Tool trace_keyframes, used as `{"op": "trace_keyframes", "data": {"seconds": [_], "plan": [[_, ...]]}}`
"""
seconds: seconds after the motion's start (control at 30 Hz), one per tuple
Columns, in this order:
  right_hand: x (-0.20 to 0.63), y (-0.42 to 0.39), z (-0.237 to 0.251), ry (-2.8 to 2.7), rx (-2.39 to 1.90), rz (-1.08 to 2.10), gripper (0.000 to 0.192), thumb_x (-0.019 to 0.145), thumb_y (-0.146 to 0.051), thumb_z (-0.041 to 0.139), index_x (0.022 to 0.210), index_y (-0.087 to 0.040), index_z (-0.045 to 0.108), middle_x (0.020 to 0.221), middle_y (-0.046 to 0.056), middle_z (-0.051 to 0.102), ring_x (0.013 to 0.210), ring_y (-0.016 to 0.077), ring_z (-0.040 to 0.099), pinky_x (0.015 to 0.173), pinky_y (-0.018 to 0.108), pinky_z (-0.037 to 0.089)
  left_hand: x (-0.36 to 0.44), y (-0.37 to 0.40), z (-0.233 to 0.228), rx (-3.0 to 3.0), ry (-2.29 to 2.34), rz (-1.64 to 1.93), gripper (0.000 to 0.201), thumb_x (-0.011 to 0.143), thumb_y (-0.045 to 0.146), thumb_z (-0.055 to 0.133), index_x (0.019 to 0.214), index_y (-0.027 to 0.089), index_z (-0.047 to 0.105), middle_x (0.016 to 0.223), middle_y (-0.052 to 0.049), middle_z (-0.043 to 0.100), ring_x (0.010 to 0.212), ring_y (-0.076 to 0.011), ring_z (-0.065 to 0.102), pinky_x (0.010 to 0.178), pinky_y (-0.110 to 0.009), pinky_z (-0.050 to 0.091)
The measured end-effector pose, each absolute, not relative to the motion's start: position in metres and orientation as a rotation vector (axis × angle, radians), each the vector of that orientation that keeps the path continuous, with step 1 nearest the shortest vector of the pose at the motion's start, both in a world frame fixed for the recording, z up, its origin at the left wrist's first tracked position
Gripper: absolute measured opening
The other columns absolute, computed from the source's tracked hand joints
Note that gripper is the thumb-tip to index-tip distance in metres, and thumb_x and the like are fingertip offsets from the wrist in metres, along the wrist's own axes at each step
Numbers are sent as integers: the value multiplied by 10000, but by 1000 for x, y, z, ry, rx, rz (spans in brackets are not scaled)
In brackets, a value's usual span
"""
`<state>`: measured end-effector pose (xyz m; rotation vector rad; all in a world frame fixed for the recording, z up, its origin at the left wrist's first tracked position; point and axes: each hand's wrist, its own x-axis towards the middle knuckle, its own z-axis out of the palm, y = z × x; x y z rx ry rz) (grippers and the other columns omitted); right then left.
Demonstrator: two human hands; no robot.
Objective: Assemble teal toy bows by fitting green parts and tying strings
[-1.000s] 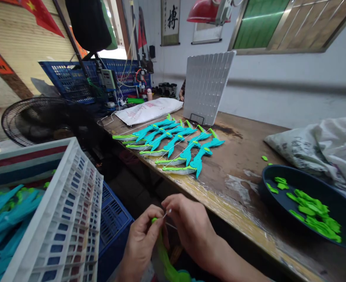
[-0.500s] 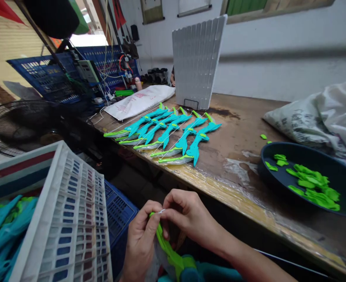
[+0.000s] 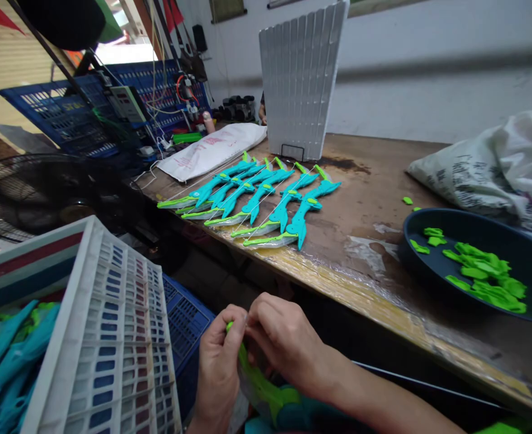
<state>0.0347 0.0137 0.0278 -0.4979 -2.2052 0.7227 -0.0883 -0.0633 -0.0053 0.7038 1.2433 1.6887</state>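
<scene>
A toy bow (image 3: 266, 392), lime green and teal, lies low in front of me, its lower end out of view. My left hand (image 3: 220, 361) is closed around the bow's green tip. Pressed against it, my right hand (image 3: 288, 343) has its fingers pinched at the same tip, and they hide what they hold. A white bowstring (image 3: 419, 381) runs out from behind my right forearm towards the lower right. Several similar bows (image 3: 261, 196), strung, lie in a row on the wooden table (image 3: 360, 163) ahead.
At the right stand a dark round pan (image 3: 410, 241) with green plastic pieces (image 3: 487, 268) and a plastic sack (image 3: 469, 163). On the left are a white crate (image 3: 112, 337), teal parts (image 3: 17, 349) and a fan (image 3: 62, 199). A grey panel (image 3: 299, 84) stands upright on the table.
The right hand has turned and closed in against the left at the bow's tip, covering the white string end that showed between the fingers. The view has shifted slightly.
</scene>
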Motion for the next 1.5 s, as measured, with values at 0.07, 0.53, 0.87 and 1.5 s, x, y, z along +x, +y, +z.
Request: {"op": "trace_keyframes", "data": {"seconds": [0.07, 0.53, 0.87, 1.5], "plan": [[36, 14, 29, -2214, -449, 773, 208, 1032, -155, 465, 839, -162, 539, 806, 25, 565, 670, 118, 526, 591, 217, 425, -88, -63, -5, 664, 1266, 1663, 293, 938, 376, 665, 730, 178, 606, 638, 40, 487, 529, -81, 435, 459, -173, 380], [39, 13, 37, -1780, -573, 1698, 107, 984, -190, 520, 879, -197, 503, 668, -49, 568, 548, 96, 595, 559, 195, 470, -92, -62, -6, 692, 1218, 1649, 259, 872, 383, 749, 755, 167, 668, 592, 39, 566, 426, -72, 498, 427, -179, 394], [39, 10, 26, -1906, -511, 1115, 170, 991, -136, 550, 839, -167, 620, 832, 22, 614, 729, 104, 587, 665, 204, 478, -94, -64, -8, 655, 1077, 1582, 250, 869, 378, 745, 757, 172, 659, 521, 43, 536, 398, -78, 482, 421, -179, 386], [41, 14, 8, -2143, -464, 267, 194, 1022, -93, 417, 888, -145, 547, 803, 73, 564, 756, 177, 499, 625, 277, 447, -88, -57, -9, 569, 1125, 1587, 325, 820, 459, 775, 746, 164, 662, 478, 40, 523, 369, -85, 453, 388, -186, 349]]}}
